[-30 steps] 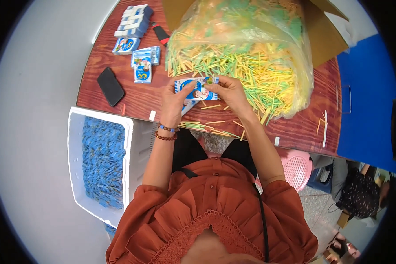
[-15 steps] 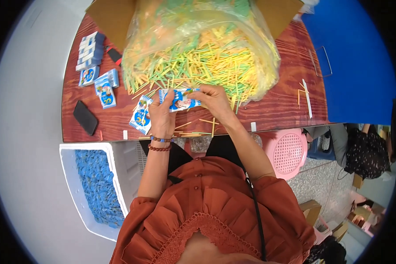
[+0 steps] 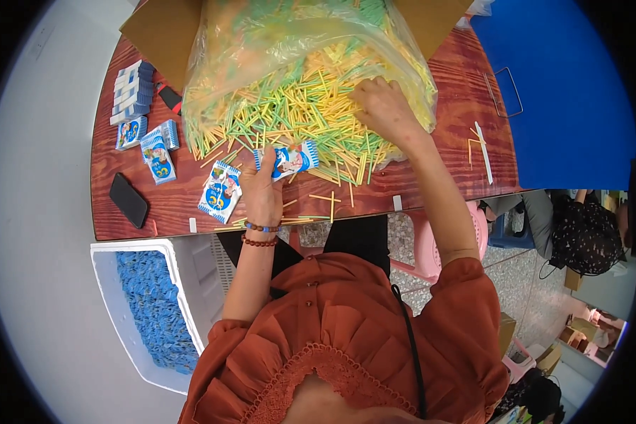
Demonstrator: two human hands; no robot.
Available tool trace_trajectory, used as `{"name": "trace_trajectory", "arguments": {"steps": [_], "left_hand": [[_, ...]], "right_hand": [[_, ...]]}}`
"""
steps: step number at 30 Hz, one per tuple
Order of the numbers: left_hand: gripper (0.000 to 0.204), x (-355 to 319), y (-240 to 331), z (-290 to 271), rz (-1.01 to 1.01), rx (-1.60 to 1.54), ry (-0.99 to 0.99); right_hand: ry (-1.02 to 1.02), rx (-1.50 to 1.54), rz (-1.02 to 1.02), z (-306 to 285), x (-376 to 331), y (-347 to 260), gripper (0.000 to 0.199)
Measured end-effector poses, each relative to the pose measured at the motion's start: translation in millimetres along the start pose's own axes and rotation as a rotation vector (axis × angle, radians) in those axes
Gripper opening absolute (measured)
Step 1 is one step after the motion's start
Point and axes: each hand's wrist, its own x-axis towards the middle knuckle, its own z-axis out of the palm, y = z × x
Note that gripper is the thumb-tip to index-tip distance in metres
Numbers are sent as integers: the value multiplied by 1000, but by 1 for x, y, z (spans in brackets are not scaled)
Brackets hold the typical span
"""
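Observation:
My left hand [image 3: 263,192] pinches a small blue-and-white packet [image 3: 298,160] at its left end, just in front of the heap. Over the right part of a large heap of thin yellow, green and orange sticks [image 3: 290,106] reaches my right hand [image 3: 385,109]. Its fingers curl down onto the sticks; their tips and anything between them are hidden. The heap spills from a clear plastic bag [image 3: 261,56]. Beside my left wrist, another blue-and-white packet [image 3: 220,191] lies flat on the wooden table [image 3: 459,166].
At the table's left are a stack of packets [image 3: 132,92], several loose packets [image 3: 157,158], a red-and-black tool [image 3: 169,97] and a black phone [image 3: 128,200]. A white foam box [image 3: 184,297] of blue pieces stands below. A white strip [image 3: 484,152] lies at right, a pink stool [image 3: 424,247] underneath.
My right hand has let go of the packet and moved up and right onto the stick heap. My left hand still holds the packet in nearly the same place.

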Motion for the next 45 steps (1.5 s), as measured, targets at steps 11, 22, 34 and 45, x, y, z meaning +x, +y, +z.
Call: {"name": "trace_trajectory", "arguments": {"steps": [11, 22, 34, 45], "left_hand": [[22, 9, 1, -14, -81, -183, -135], [19, 11, 2, -25, -207, -336, -240], [19, 12, 3, -25, -186, -308, -189], [19, 5, 11, -21, -159, -265, -94]], "right_hand": [[14, -231, -124, 35, 15, -3, 15], [2, -62, -116, 34, 15, 15, 22], [145, 780, 383, 17, 31, 10, 20], [99, 1321, 446, 60, 20, -59, 20]]}}
